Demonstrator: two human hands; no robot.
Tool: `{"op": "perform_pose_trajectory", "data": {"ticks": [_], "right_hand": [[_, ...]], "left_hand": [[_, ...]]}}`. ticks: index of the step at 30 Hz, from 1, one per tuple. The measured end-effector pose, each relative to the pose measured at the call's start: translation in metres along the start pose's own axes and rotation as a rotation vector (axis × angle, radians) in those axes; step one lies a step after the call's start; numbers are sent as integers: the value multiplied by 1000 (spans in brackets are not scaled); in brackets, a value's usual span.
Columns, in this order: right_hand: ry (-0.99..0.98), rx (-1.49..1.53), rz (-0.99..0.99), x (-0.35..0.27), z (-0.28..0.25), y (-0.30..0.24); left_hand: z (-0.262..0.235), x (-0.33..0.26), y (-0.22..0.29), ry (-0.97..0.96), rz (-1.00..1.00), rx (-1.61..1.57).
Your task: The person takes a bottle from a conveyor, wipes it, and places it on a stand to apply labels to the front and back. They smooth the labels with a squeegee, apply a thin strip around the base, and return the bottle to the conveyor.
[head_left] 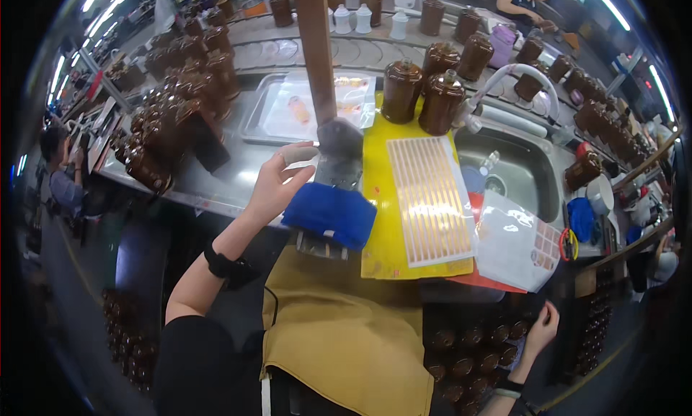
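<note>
My left hand (283,172) hovers just above a folded blue cloth (330,216) at the near edge of the metal worktop. Its fingers are apart, one wrapped in a grey covering, and nothing shows between them. Low on the right, my right hand (542,331) hangs below the worktop edge, loosely curled and holding nothing visible. Right of the cloth lies a yellow sheet (380,200). On it rests a sheet of gold-striped transfers (431,200). A translucent sheet with small printed pictures (508,236) overlaps an orange-red sheet (484,280) nearest my right hand.
A brown post (315,52) rises in front of a metal tray (259,128) holding decal sheets. Brown glazed jars (401,92) stand behind the yellow sheet; more crowd the left (216,70). At right are a sink (530,182) and curved faucet (515,69). Co-workers sit farther off.
</note>
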State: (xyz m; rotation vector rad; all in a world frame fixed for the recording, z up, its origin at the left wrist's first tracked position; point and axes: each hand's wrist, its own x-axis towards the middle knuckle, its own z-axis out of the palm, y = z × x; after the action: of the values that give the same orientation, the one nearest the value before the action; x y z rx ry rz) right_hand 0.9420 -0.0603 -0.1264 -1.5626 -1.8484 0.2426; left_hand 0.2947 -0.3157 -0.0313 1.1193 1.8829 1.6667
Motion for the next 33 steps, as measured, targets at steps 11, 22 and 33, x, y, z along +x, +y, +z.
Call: {"op": "perform_pose_trajectory", "data": {"ticks": [11, 22, 33], "right_hand": [[-250, 466, -783, 162, 173, -427], [-291, -326, -635, 298, 312, -524], [98, 91, -589, 312, 257, -510]], "left_hand": [[3, 32, 1, 80, 85, -106], [-35, 12, -11, 170, 84, -15], [-38, 8, 5, 250, 151, -22]]}}
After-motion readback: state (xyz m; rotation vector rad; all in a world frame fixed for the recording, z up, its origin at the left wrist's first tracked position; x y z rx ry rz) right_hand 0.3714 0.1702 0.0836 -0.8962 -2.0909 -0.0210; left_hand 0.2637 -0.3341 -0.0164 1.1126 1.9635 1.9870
